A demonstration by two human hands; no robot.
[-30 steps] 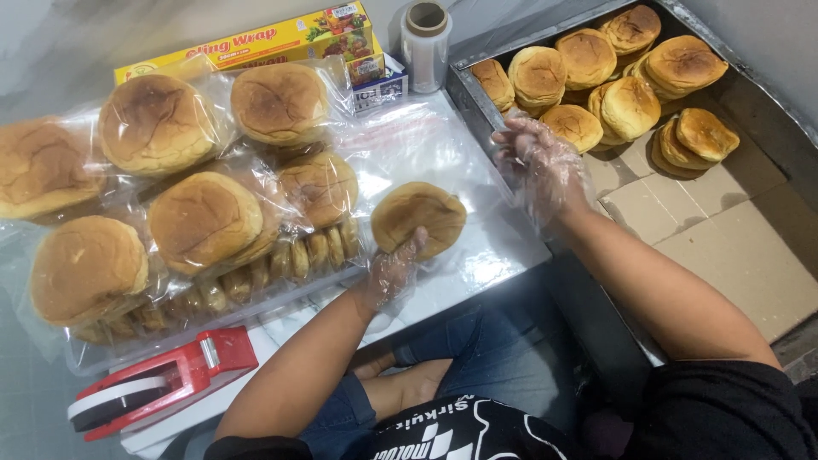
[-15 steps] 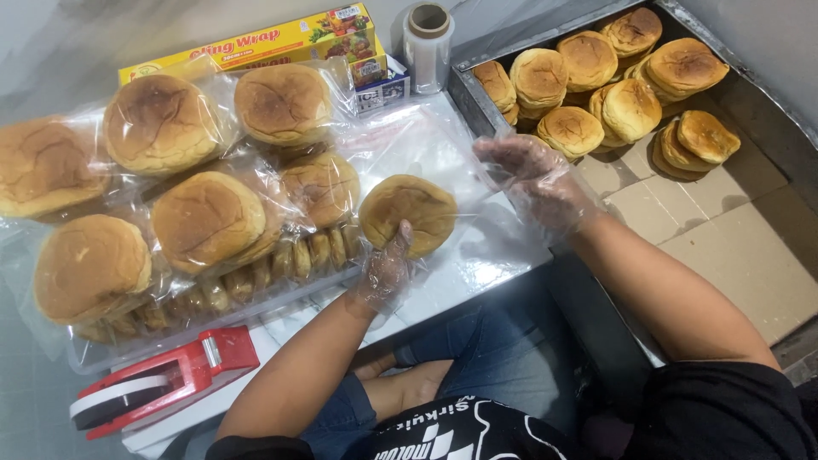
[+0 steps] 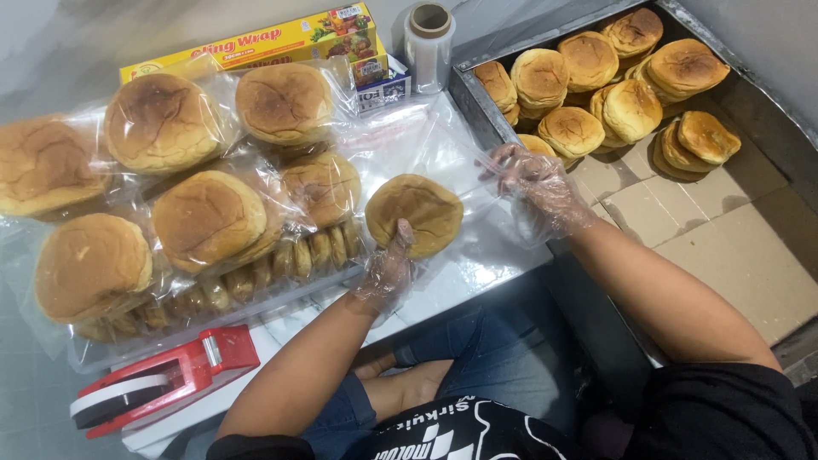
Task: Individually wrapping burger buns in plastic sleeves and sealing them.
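Left of our left hand (image 3: 388, 268) lie bagged buns (image 3: 200, 217) and a red tape dispenser (image 3: 158, 383). That grip rests open-fingered on the bare bun (image 3: 415, 213): soft, light, best cradled from beneath. A long yellow box (image 3: 256, 43) sits beyond. Our right hand (image 3: 537, 183) pinches the clear plastic sheet (image 3: 443, 145), thin and slippery.
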